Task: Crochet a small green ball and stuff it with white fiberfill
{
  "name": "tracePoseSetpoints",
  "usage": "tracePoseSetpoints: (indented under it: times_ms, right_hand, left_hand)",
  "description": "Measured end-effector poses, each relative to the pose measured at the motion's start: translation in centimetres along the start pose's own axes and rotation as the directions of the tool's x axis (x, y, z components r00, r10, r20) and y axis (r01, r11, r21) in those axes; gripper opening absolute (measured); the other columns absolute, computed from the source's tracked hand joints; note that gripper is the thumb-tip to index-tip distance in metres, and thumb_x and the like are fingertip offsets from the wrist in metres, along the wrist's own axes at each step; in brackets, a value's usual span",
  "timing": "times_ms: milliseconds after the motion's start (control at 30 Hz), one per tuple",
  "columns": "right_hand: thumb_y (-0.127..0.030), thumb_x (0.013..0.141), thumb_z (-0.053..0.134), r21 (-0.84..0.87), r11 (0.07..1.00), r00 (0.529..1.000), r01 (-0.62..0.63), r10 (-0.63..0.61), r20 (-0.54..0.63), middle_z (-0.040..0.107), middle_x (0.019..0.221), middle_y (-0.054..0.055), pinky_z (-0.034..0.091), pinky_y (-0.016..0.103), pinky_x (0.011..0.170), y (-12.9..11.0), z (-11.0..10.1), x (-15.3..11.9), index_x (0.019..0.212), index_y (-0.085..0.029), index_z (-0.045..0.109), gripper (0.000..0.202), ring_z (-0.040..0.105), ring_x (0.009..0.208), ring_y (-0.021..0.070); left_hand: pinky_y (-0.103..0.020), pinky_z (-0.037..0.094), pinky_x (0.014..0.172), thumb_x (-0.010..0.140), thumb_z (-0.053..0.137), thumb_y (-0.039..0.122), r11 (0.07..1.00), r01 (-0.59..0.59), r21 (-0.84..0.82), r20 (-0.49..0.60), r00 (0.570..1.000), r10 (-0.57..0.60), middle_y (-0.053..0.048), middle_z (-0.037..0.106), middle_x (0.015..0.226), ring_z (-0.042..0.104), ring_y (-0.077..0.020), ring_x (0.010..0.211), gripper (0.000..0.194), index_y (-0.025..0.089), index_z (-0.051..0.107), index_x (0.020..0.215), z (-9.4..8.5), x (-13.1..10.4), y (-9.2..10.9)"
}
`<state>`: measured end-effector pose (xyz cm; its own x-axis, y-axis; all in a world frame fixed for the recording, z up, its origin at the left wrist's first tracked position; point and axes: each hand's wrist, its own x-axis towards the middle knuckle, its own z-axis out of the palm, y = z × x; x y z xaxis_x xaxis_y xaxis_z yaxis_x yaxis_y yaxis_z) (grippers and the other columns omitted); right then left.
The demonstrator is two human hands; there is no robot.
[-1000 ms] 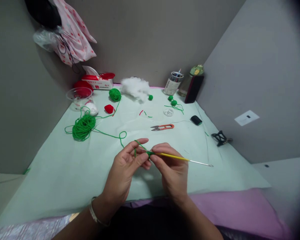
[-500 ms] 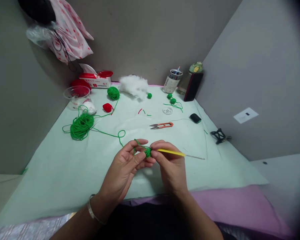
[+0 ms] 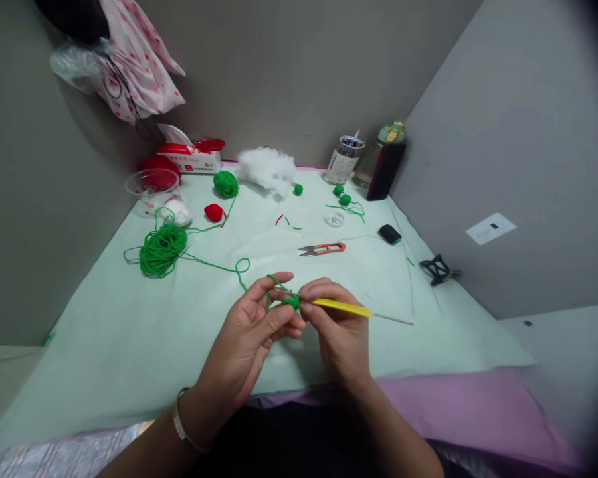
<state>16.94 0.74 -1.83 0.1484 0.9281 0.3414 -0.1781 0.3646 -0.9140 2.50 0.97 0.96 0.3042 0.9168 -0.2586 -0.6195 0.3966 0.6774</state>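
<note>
Between thumb and fingers, my left hand (image 3: 252, 325) pinches a small green crocheted piece (image 3: 292, 302), with green yarn looped over its raised index finger. My right hand (image 3: 339, 328) grips a crochet hook by its yellow handle (image 3: 341, 306); the thin metal tip points left at the green piece, and the other metal end sticks out to the right. A strand runs from my left hand back to a loose heap of green yarn (image 3: 163, 251) at the left. Orange-handled thread snips (image 3: 323, 249) lie just beyond my hands.
Farther back are a green yarn ball (image 3: 226, 184), a red piece (image 3: 213, 212), white stuffing (image 3: 266, 171), small green balls (image 3: 345, 199), a pen can (image 3: 345, 160) and a bottle (image 3: 379, 159). A black case (image 3: 389, 234) and a black stand (image 3: 438, 270) are at the right.
The hook has tilted, its right end now lower and farther right. My left index finger is slightly higher, and the green piece has shifted a little left.
</note>
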Motion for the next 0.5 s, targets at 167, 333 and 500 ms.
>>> tracePoseSetpoints:
  times_ms: [167,333,500]
  right_hand:
    - [-0.025,0.095,0.074,-0.081,0.993,0.994,0.081,-0.074,0.083,0.075,0.093,0.004,0.057,0.032,0.073,-0.53,-0.49,0.03,0.101,-0.026,0.081,0.009,0.069,0.084,0.0177]
    - [-0.029,0.100,0.069,-0.075,0.994,0.995,0.085,-0.080,0.061,0.077,0.100,0.005,0.058,0.032,0.070,-0.58,-0.96,0.03,0.103,-0.027,0.082,0.013,0.068,0.081,0.0167]
    - [-0.037,0.097,0.073,0.084,0.995,0.998,-0.047,0.044,0.034,0.079,0.093,0.004,0.058,0.030,0.063,-0.73,-0.64,0.26,0.096,-0.025,0.080,0.014,0.066,0.066,0.0136]
  left_hand:
    - [-0.020,0.059,0.070,0.085,0.086,0.020,0.992,-0.068,0.110,0.020,0.998,0.066,0.002,0.068,0.085,0.071,-0.0088,0.070,0.034,0.020,0.076,0.117,-0.12,-0.20,-0.05]
    - [-0.025,0.060,0.073,0.089,0.084,0.026,0.971,-0.130,0.202,0.053,0.991,0.122,0.001,0.068,0.087,0.072,-0.0123,0.074,0.031,0.022,0.076,0.119,-0.62,-0.17,-0.09]
    - [-0.022,0.058,0.073,0.092,0.080,0.026,0.956,-0.166,0.241,0.093,0.985,0.148,0.003,0.067,0.087,0.072,-0.0102,0.074,0.028,0.025,0.076,0.120,-0.78,-0.16,0.19]
